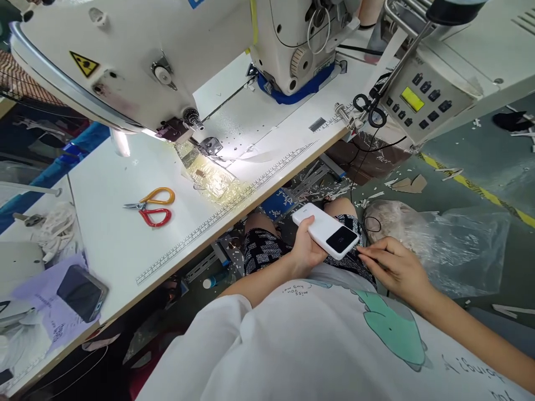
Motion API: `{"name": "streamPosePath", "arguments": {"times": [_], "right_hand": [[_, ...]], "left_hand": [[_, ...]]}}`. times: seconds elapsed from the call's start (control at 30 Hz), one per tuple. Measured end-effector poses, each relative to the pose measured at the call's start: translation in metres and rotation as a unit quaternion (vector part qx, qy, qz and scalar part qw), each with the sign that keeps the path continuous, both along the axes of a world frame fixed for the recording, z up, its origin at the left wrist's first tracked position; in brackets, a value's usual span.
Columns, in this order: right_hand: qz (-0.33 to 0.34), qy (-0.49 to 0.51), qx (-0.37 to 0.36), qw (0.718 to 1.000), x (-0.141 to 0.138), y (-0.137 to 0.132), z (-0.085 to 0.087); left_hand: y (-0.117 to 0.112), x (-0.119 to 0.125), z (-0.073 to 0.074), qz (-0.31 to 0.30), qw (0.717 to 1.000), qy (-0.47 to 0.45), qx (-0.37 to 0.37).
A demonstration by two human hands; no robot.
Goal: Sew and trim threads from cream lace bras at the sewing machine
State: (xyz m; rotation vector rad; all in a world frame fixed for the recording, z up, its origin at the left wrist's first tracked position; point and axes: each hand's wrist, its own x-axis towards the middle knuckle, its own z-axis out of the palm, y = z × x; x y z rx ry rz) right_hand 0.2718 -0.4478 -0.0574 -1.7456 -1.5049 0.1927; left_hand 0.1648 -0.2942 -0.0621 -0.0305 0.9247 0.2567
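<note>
White power bank (321, 224): held above the patterned shorts (264, 252), right of and below the frame's centre, with its dark display (341, 239) facing up.
Left hand (307, 250): closed on the power bank, the thumb laid along its left edge, the other fingers mostly hidden beneath.
Right hand (398, 270): thumb and fingertips brought close together just beside the display end; whether a plug is pinched there cannot be told.
Sewing machine (134, 53): set across the upper left and top centre, its lamp (121, 143) lit.
White table (112, 239): marked with a ruler strip (200, 230) along its near edge.
Scissors (143, 206): laid at centre left, handles orange and red, blades pointed left.
Phone (82, 292): rested on purple paper (44, 295), lower left.
Control panel (420, 106): placed upper right, its small screen (412, 99) lit yellow-green.
Clear plastic bag (466, 250): spread at centre right.
</note>
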Motion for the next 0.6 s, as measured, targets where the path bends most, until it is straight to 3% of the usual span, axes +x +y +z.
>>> {"name": "streamPosePath", "arguments": {"times": [0.2, 0.6], "right_hand": [[-0.049, 0.011, -0.026, 0.998, -0.006, -0.002, 0.007], [-0.047, -0.022, -0.005, 0.999, -0.001, -0.007, 0.006]], "left_hand": [[-0.005, 0.003, 0.002, -0.02, 1.0, -0.007, 0.01], [-0.008, 0.014, 0.009, -0.02, 0.998, -0.012, 0.05]]}}
